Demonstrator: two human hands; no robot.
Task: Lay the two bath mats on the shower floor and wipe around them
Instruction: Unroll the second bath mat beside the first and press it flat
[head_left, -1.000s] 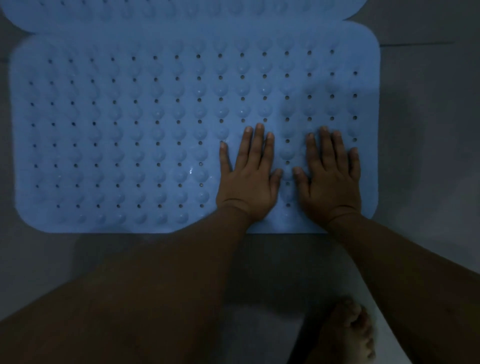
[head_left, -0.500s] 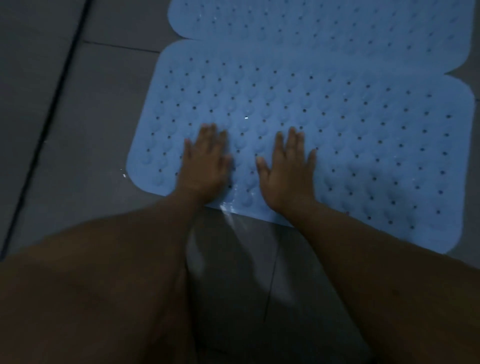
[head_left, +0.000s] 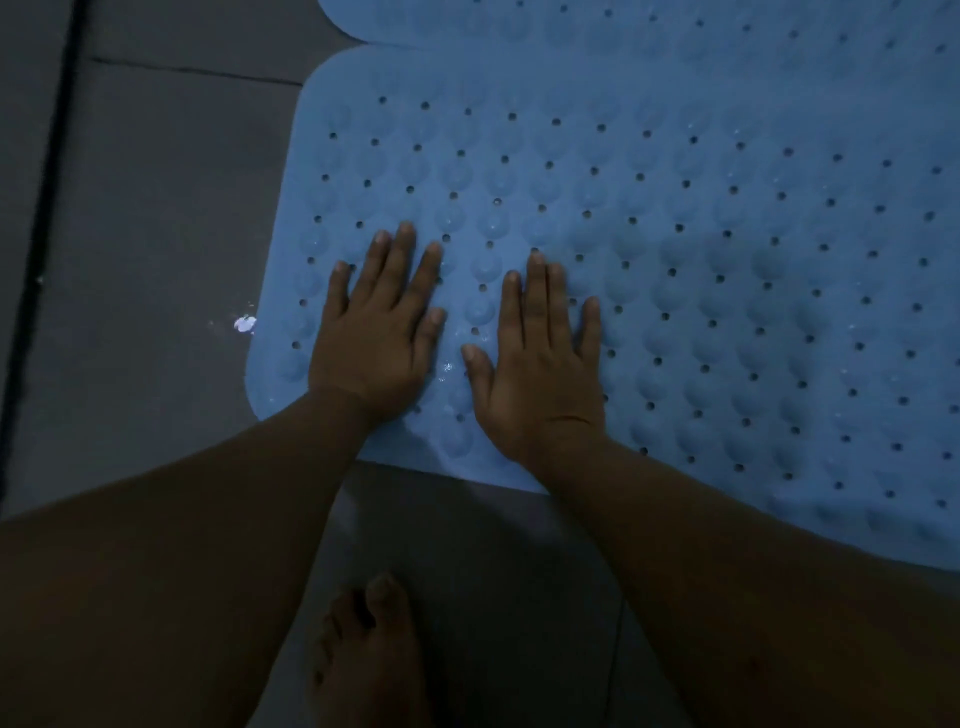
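Note:
A light blue bath mat (head_left: 701, 249) with bumps and small holes lies flat on the dark grey floor and fills the right half of the view. A second blue mat (head_left: 623, 21) lies just beyond it at the top edge, its rim touching or overlapping the near one. My left hand (head_left: 376, 332) rests palm down on the near mat's left front corner, fingers spread. Beside it my right hand (head_left: 540, 358) presses flat on the same mat. Neither hand holds anything.
Grey floor tiles (head_left: 156, 208) with a dark grout line run down the left side. A small bright wet spot (head_left: 244, 323) glints beside the mat's left edge. My bare foot (head_left: 369, 654) stands on the floor below the mat's front edge.
Both hands have shifted from the mat's right front part to its left front corner, still flat on it. The view has closed in, and my foot shows again at the bottom.

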